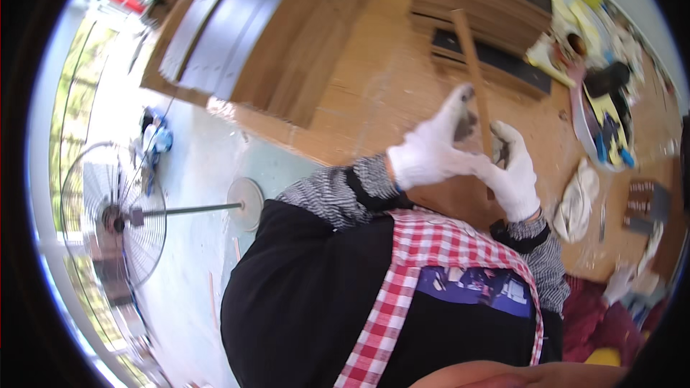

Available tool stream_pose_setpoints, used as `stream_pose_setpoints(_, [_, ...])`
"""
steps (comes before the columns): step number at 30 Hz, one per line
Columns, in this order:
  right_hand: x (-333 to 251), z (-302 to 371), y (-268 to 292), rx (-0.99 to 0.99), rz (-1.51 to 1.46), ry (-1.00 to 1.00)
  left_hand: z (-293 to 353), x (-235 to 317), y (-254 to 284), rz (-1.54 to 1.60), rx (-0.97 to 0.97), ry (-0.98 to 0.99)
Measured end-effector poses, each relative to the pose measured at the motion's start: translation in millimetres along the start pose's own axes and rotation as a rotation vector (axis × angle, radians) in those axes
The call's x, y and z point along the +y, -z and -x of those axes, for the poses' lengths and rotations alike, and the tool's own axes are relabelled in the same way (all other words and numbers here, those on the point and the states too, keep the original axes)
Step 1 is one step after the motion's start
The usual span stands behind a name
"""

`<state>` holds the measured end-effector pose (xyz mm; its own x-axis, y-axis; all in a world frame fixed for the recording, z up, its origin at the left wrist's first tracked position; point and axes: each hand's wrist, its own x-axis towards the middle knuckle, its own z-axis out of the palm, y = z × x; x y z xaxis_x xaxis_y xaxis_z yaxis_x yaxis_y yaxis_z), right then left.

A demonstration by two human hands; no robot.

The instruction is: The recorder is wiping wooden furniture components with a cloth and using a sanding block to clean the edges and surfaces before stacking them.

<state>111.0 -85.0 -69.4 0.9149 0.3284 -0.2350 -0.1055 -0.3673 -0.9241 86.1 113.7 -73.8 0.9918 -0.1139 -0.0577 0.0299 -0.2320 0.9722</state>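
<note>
Adjoining a wooden strip (471, 57), the gloved left hand (440, 142) was spread; whether the curled right hand (516, 176) gripped it was unclear.

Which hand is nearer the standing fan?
Left. The left hand is to the right of the standing fan, across a wide gap; the right hand is farther right, beyond the left.

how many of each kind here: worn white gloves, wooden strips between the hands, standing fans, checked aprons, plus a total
Worn white gloves: 2
Wooden strip between the hands: 1
Standing fan: 1
Red-and-white checked apron: 1
Total: 5
</note>
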Motion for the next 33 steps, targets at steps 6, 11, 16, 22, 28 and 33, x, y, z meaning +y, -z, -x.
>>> stream_pose_setpoints(6, [-19, -16, -47, -0.126, -0.428, 0.341, 19, 38, 22, 0.42, 0.157, -0.111])
stream_pose_setpoints(11, [-7, -26, -58, -0.139, 0.02, 0.748, 60, 111, 126, -0.155, 0.498, -0.114])
stream_pose_setpoints(16, [29, -46, -62, -0.089, 0.174, 0.528, 89, 147, 237, -0.726, 0.784, 0.094])
stream_pose_setpoints(22, [67, -49, -61, -0.096, 0.343, 0.362, 97, 100, 363, -1.023, 0.828, 0.423])
stream_pose_setpoints(28, [73, -48, -61, -0.052, 0.272, 0.399, 79, 70, 402, -1.177, 0.746, 0.584])
stream_pose_setpoints(33, [81, -49, -64, -0.014, 0.289, 0.457, 62, 61, 415, -1.132, 0.736, 0.698])
